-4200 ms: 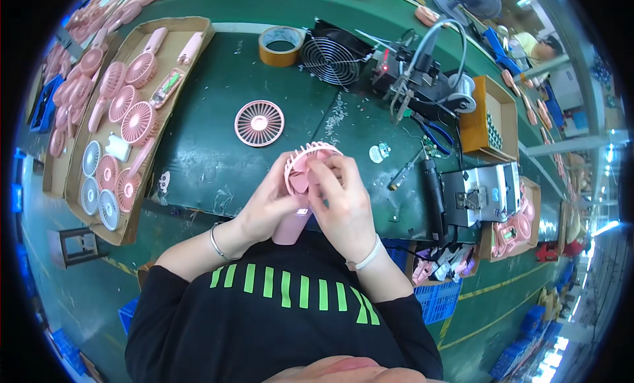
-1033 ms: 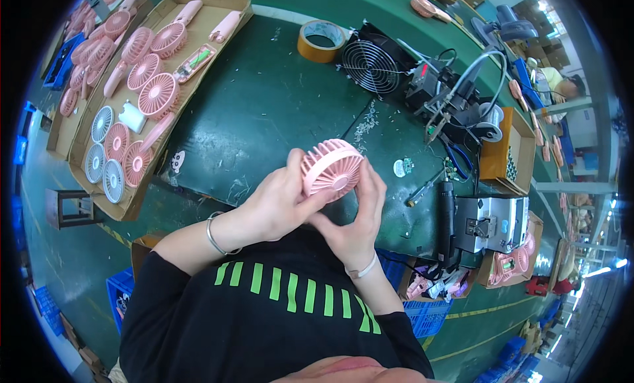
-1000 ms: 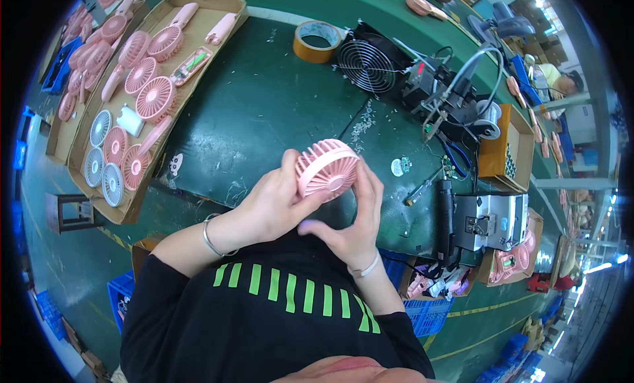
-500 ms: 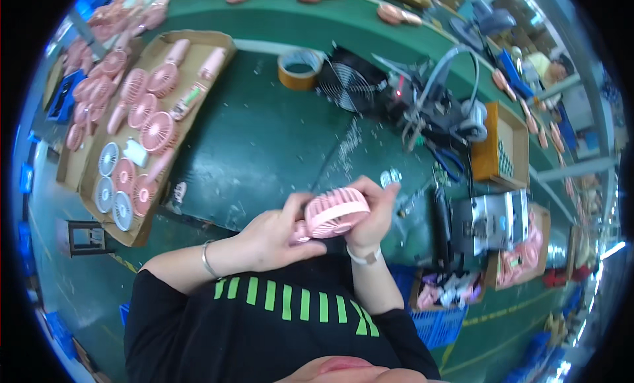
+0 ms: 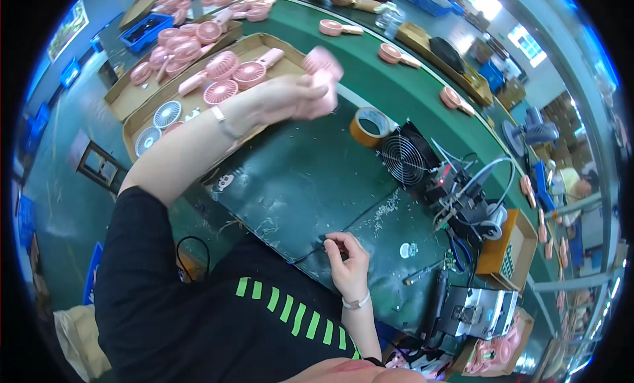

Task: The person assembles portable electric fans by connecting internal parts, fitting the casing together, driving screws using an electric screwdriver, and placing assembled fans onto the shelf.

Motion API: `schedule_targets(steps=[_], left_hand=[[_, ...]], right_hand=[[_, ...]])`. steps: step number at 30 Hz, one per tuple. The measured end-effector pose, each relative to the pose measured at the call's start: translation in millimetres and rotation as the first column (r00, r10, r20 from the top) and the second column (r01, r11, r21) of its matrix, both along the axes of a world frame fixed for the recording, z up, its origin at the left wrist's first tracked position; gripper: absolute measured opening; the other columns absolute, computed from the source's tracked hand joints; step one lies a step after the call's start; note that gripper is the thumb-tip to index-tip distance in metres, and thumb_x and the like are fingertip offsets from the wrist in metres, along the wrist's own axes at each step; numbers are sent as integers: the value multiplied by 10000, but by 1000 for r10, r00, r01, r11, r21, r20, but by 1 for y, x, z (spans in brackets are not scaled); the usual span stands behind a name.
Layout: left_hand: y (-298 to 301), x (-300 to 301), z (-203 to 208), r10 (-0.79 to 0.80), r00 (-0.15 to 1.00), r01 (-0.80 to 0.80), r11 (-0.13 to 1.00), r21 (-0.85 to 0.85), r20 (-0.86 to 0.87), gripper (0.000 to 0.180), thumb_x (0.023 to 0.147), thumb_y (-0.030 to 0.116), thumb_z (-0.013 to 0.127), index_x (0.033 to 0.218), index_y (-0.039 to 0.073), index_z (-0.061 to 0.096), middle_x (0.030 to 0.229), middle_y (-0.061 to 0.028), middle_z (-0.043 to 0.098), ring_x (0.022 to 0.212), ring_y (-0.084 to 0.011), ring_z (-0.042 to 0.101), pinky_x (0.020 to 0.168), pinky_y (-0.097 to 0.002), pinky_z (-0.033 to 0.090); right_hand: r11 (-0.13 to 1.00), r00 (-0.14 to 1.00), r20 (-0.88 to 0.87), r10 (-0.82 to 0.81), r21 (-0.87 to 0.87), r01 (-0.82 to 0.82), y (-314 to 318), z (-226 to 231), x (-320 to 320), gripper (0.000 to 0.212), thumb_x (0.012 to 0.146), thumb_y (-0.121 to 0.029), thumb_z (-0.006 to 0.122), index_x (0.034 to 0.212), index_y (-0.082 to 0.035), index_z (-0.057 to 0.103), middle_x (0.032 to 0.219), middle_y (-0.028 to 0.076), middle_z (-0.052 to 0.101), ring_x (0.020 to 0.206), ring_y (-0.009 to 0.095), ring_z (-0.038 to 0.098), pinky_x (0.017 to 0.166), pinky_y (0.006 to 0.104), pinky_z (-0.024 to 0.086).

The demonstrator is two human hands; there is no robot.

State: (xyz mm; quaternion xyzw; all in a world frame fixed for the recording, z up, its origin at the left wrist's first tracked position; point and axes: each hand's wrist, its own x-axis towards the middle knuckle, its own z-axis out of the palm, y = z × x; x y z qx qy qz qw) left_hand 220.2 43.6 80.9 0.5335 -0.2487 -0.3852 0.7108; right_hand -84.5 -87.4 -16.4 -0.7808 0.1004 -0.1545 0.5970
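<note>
Pink handheld fan [image 5: 323, 62], its rounded head and handle softened by blur, was above the far-left end of the workbench, near the cardboard tray [image 5: 139, 123]; the left hand [image 5: 287, 95] had its fingers wrapped around it; the right hand [image 5: 347, 257] sat by the bench's near edge, fingers loosely bent, and whether they pinched anything I could not tell. Head and handle appeared joined, so assembly seemed largely finished on this piece, though its grille could not be made out; other pink fans [image 5: 249, 75] and loose white grilles [image 5: 167, 114], spoked discs of moulded plastic, lay in the tray, suggesting more to do. Beyond stretched the glossy green bench mat [image 5: 297, 178]; a squat roll of yellow-brown tape [image 5: 366, 135] and a black cooling fan [image 5: 403, 161] with concentric wire rings stood there; further out, a smooth green conveyor [image 5: 366, 49] carried more pink fans.
</note>
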Motion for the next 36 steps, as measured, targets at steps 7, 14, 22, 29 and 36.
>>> schedule_targets(steps=[7,14,22,29,36], left_hand=[[57,127,-64,170,-79,-964,237,-119,982,488,807,113,700,1264,51,538,1334,-194,471,1105,-330,580,954,-417,486],[227,169,-102,-151,423,-898,60,436,893,440,912,243,538,1296,38,475,1237,-208,584,1125,-380,580,933,-484,478],[161,72,-46,419,353,-879,456,142,837,363,973,300,496,1191,10,496,919,-152,648,804,-252,644,658,-368,512],[31,-144,-45,239,971,-235,965,-114,27,411,988,316,504,1264,22,427,982,-106,617,811,-163,633,709,-295,547],[-34,-200,-67,-6,1000,1,963,-270,-18,480,998,245,492,1375,21,297,1050,-105,587,938,-151,605,825,-314,530]], right_hand=[[999,1000,9,29,-33,-28,0,-4,-1,107,858,-36,664,945,23,645,819,96,630,687,147,602,651,257,488],[986,998,28,64,-158,-59,2,3,4,104,849,-44,678,925,12,635,785,86,602,625,158,582,598,270,477],[977,997,34,71,-202,-63,3,2,2,93,845,-41,680,909,7,633,779,88,597,619,170,590,582,275,479],[1000,992,121,-22,23,19,-4,6,-12,45,860,27,630,897,27,656,773,85,633,643,122,599,588,227,461],[781,904,39,-425,521,344,-37,15,-96,166,950,-63,523,890,44,636,802,101,617,648,144,582,593,245,460]])
